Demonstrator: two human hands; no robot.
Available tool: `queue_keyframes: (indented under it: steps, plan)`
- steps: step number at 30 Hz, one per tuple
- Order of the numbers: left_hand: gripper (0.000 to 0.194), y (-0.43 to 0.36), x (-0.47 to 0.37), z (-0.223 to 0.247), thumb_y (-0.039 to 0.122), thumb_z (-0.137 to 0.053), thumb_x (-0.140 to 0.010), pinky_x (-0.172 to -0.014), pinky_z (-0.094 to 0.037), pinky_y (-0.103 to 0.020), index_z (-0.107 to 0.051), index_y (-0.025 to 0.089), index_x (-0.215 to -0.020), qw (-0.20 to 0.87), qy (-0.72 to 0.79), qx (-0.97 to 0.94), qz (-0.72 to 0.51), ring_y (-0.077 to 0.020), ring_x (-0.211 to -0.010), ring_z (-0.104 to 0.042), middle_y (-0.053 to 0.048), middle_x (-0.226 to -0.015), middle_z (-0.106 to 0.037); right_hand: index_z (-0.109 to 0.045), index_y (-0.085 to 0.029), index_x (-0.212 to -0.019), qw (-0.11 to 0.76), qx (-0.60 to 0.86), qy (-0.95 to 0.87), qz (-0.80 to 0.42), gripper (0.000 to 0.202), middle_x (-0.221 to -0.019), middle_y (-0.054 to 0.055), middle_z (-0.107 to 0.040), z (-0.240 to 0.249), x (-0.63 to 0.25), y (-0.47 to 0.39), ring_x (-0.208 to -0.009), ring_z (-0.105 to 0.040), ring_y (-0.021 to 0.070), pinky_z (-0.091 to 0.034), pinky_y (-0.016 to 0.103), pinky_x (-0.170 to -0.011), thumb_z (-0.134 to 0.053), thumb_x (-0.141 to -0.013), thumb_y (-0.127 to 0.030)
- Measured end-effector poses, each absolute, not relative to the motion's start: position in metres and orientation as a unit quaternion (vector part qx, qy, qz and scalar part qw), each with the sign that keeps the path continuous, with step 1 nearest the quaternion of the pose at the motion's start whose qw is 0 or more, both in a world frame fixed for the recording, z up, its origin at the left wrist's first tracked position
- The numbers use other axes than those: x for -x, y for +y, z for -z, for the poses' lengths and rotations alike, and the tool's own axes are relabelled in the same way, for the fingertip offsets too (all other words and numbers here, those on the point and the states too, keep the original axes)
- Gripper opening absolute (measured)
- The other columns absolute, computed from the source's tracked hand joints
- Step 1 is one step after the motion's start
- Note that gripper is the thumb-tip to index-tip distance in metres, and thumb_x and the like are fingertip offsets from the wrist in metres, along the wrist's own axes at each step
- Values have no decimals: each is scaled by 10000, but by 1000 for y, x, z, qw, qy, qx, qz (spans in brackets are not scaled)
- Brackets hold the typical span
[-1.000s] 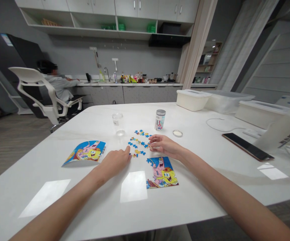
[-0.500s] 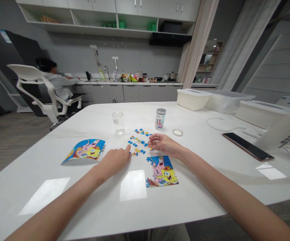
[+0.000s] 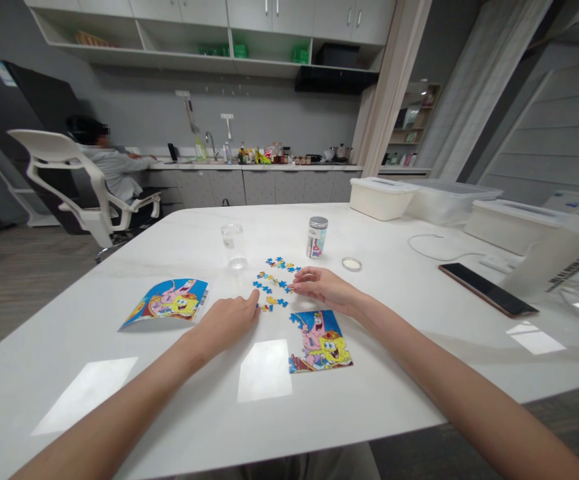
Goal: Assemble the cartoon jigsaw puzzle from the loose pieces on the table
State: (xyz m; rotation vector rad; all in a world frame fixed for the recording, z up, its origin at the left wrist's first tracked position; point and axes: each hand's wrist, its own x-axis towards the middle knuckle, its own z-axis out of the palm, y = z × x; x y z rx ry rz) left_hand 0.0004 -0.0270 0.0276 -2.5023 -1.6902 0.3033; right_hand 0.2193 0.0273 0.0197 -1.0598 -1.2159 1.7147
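Observation:
Loose jigsaw puzzle pieces (image 3: 268, 290), blue and yellow, lie in short rows mid-table. At their left edge rests my left hand (image 3: 230, 319), its fingers curled and its tips close to the lower pieces; whatever they pinch is hidden. From the right, my right hand (image 3: 325, 290) reaches over the row ends, fingers stretched and slightly apart, fingertips by a piece they partly cover. Below it lies a partly assembled puzzle (image 3: 320, 341) with a pink and a yellow cartoon figure and a jagged left edge. A curled picture sheet (image 3: 167, 303) with the same picture lies left of my left hand.
Behind the pieces stand a clear jar (image 3: 233, 247) and a silver-lidded can (image 3: 316, 237), with a round lid (image 3: 351, 265) beside them. A phone (image 3: 487, 290), cable and plastic boxes (image 3: 382, 199) occupy the right side. A person (image 3: 114, 170) sits far left.
My right hand has shifted slightly left over the pieces, covering more of an orange piece by its fingertips. My left hand stays about where it was. The view has turned slightly.

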Motion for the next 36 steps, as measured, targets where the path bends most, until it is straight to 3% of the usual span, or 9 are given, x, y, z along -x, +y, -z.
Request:
queue_keyframes:
  steps: [4,10,17,24,31,36]
  plan:
    - [319,-27,0,-27,248,-260,-974,-670,-517,-375,-488,116,-1153,55,-551,826,-100,-279,-787,-693,-148,-816,-692,-613,-161,-758,391,415,-466,-676,239,-738,0,-668,-18,-219,29,-733,-647,92,-543,227,-794,-815,-646,-97]
    - [308,-26,0,-25,257,-258,-971,-644,-504,-365,-491,126,-1123,58,-553,826,-95,-272,-751,-689,-135,-794,-687,-630,-162,-794,380,431,-460,-677,183,-709,-17,-630,-22,-218,27,-656,-585,60,-489,148,-581,-758,-702,-69]
    - [328,-27,-2,-28,250,-253,-966,-655,-499,-363,-487,122,-1157,60,-557,822,-102,-270,-770,-688,-146,-809,-688,-634,-154,-794,390,409,-465,-681,174,-707,-8,-607,-23,-218,26,-675,-599,77,-541,190,-677,-714,-709,-26]
    - [325,-29,-2,-31,246,-254,-970,-663,-502,-359,-481,123,-1167,49,-560,820,-108,-266,-774,-689,-137,-804,-687,-629,-147,-799,390,409,-469,-679,199,-781,4,-615,-22,-219,27,-716,-645,90,-543,173,-648,-682,-696,15]
    - [315,-30,-3,-32,241,-270,-971,-659,-510,-359,-489,116,-1161,52,-557,822,-109,-268,-771,-694,-140,-807,-686,-630,-150,-752,407,387,-467,-683,127,-755,12,-653,-16,-218,31,-778,-654,91,-538,246,-900,-707,-744,-50]
    - [318,-29,-3,-31,233,-265,-965,-659,-508,-363,-490,113,-1155,59,-553,824,-110,-274,-777,-693,-140,-806,-688,-632,-156,-759,408,411,-464,-670,155,-777,9,-626,-17,-219,30,-745,-635,95,-555,286,-879,-715,-721,-30]
